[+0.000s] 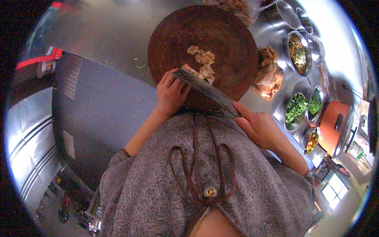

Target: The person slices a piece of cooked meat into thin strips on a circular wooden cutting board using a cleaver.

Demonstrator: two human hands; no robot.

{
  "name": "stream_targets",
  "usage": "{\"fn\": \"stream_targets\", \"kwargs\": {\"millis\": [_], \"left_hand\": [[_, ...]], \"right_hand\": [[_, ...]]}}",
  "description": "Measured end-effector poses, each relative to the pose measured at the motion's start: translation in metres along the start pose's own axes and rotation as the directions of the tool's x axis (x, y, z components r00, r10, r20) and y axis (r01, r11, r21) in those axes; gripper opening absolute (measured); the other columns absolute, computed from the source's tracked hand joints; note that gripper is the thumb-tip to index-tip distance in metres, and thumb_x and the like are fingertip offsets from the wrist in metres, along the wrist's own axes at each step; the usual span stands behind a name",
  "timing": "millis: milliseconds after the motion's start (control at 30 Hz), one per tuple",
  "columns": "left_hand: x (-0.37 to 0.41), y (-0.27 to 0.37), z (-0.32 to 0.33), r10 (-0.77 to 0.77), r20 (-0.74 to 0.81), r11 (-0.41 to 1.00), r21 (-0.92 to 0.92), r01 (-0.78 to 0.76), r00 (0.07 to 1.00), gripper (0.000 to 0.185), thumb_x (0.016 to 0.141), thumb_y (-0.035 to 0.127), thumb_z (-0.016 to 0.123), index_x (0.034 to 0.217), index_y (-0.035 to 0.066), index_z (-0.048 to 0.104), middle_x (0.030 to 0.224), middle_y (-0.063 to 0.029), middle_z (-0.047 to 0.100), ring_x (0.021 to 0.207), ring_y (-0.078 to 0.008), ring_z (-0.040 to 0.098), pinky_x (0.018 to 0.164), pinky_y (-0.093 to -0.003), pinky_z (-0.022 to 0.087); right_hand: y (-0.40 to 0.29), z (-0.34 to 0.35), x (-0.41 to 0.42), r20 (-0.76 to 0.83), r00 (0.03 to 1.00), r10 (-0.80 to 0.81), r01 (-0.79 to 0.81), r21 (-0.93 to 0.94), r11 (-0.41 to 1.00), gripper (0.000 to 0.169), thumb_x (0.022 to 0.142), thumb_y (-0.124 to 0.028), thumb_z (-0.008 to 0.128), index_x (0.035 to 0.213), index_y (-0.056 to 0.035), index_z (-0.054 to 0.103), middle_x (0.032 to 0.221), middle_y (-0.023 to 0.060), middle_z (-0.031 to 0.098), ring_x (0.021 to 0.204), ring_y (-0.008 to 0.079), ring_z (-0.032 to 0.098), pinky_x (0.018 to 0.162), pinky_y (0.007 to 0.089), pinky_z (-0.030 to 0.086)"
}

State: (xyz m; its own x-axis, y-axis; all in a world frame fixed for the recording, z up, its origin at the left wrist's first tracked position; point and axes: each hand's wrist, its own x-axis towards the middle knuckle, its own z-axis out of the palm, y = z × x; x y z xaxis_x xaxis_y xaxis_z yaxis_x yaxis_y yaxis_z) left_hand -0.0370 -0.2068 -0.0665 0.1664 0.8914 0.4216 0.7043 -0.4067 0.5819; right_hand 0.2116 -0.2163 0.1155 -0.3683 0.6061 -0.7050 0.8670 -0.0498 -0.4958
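My right hand [256, 126] grips a cleaver [207, 91] by its near end, and the blade slants up and left over the chopping block. Curled beside the blade's far end is my left hand [171, 93]; the blade and knuckles hide what lies under its fingertips. Just beyond the blade a pale piece of what looks like cooked meat [191, 70] shows. Several thin slices [205, 57] lie in a loose line past it. All of this rests on a round, dark brown chopping block [234, 44].
Right of the block, larger brown meat pieces [268, 77] sit on the metal counter [112, 32]. Steel bowls hold chopped greens [296, 109] and a dark seasoning mix [297, 53]. An orange cooker [334, 127] stands farther right. A plastic bag [237, 9] lies behind the block.
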Motion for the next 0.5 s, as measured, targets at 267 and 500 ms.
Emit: {"fn": "stream_targets", "kwargs": {"millis": [267, 500], "left_hand": [[0.002, 0.004, -0.006, 0.004, 0.013, 1.000, 0.002, -0.004, 1.000, 0.028, 0.064, 0.012, 0.073, 0.090, 0.007, 0.064, 0.099, -0.0095, 0.061, 0.096, -0.0306, 0.058, 0.083, -0.0392, 0.049], [-0.001, 0.002, -0.001, -0.020, 0.002, 1.000, 0.021, 0.020, 1.000, 0.028, 0.065, 0.014, 0.074, 0.091, 0.006, 0.064, 0.102, -0.0108, 0.061, 0.095, -0.0325, 0.058, 0.084, -0.0414, 0.048]], "right_hand": [[-0.010, -0.002, 0.015, 0.069, 0.993, 0.100, -0.091, -0.123, 0.988, 0.049, 0.093, -0.039, 0.040, 0.135, -0.0133, 0.035, 0.083, 0.0283, 0.060, 0.080, 0.0454, 0.059, 0.071, 0.0521, 0.045], [-0.027, 0.011, 0.058, -0.011, 1.000, 0.005, -0.005, -0.075, 0.997, 0.049, 0.093, -0.040, 0.041, 0.133, -0.0117, 0.037, 0.079, 0.0273, 0.060, 0.077, 0.0453, 0.059, 0.070, 0.0522, 0.045]]}}
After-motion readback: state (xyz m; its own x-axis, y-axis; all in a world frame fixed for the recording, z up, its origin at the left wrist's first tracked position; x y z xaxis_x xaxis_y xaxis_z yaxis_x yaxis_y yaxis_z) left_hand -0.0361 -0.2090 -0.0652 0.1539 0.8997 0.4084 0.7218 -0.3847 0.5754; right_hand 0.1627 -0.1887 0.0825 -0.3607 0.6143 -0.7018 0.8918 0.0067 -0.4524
